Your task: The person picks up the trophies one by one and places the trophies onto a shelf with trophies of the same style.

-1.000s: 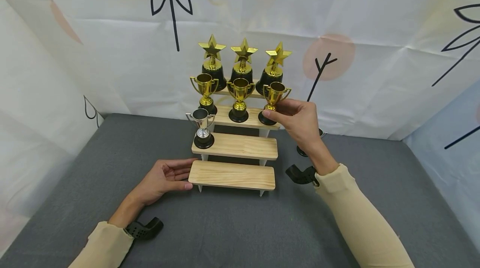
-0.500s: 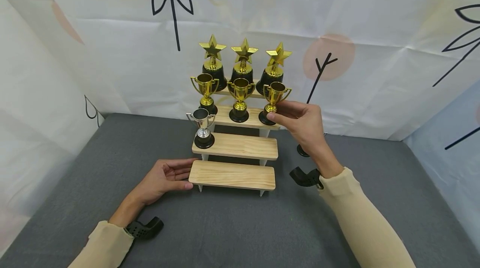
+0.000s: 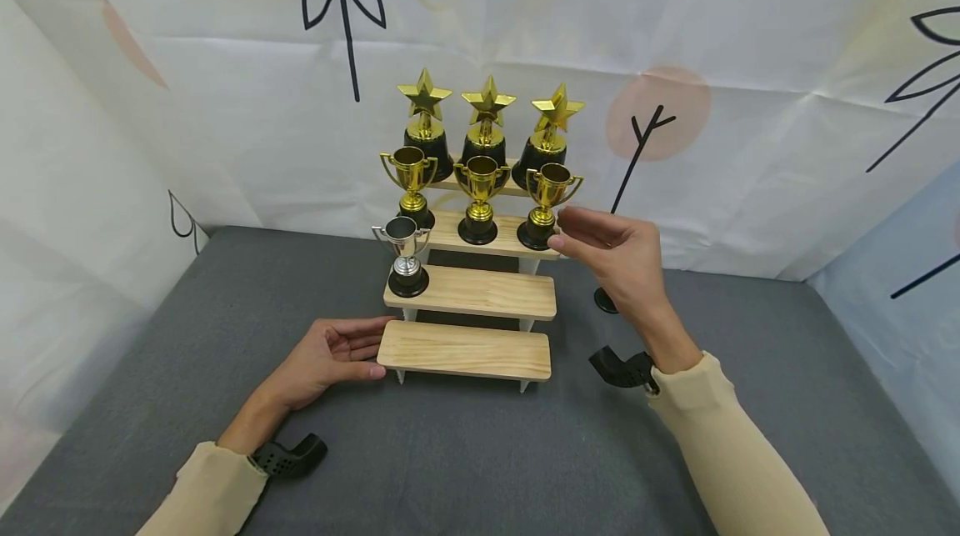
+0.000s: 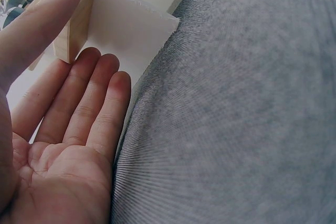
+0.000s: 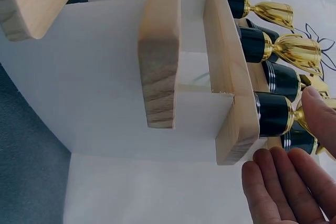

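In the head view my right hand [image 3: 617, 261] is just right of a gold trophy cup [image 3: 542, 217] on the second shelf from the top, its fingers straight and holding nothing. That cup stands upright beside two more gold trophy cups [image 3: 477, 201]. My left hand [image 3: 326, 363] rests against the left end of the lowest wooden shelf [image 3: 463, 350]. The left wrist view shows its straight fingers at the white side support [image 4: 128, 30], the thumb over the board's edge. A silver trophy cup [image 3: 407, 257] stands at the left of the third shelf [image 3: 491, 290].
Three gold star trophies [image 3: 487, 123] with black bases stand on the top shelf. Behind my right hand a black round base [image 3: 604, 301] shows on the grey table [image 3: 480, 461]; the rest is hidden. A white printed cloth [image 3: 555, 11] hangs behind the stand.
My right hand has let go of the rightmost gold trophy cup and moved right and slightly down from it. The cup stays on its shelf. My left hand has not moved.
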`<state>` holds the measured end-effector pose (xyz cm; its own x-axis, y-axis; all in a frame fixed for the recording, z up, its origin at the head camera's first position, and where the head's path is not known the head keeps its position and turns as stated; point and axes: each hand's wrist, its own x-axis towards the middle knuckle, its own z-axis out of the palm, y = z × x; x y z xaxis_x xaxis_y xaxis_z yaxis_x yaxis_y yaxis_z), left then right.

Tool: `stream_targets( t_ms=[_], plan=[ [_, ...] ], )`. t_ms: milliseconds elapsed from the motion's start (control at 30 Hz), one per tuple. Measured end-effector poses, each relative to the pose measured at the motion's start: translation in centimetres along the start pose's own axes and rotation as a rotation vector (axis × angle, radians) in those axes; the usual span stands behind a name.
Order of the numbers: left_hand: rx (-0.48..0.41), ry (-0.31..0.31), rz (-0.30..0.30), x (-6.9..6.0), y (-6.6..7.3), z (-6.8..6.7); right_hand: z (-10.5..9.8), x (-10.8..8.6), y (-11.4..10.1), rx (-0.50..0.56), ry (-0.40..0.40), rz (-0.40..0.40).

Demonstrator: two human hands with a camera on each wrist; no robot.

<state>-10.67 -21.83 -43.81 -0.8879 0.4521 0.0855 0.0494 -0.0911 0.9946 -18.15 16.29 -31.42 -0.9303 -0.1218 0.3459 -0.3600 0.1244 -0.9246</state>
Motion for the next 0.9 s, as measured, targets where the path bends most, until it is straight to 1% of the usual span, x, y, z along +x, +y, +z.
stream_targets(
  t_ms=[100, 367, 733, 900],
  plan=[
    [0.003, 0.000, 0.001, 0.0, 0.0, 0.0, -0.3, -0.3, 0.1, 0.022, 0.011, -0.001],
    [0.011, 0.003, -0.004, 0.0, 0.0, 0.0, -0.9, -1.5, 0.3, 0.040, 0.040, 0.003],
    [0.012, 0.003, -0.002, -0.1, 0.1, 0.0, -1.5, -3.0, 1.3, 0.103, 0.041, 0.034],
    [0.013, 0.004, -0.001, -0.1, 0.0, 0.0, -1.7, -3.6, 1.9, 0.110, 0.046, 0.046]
  ],
)
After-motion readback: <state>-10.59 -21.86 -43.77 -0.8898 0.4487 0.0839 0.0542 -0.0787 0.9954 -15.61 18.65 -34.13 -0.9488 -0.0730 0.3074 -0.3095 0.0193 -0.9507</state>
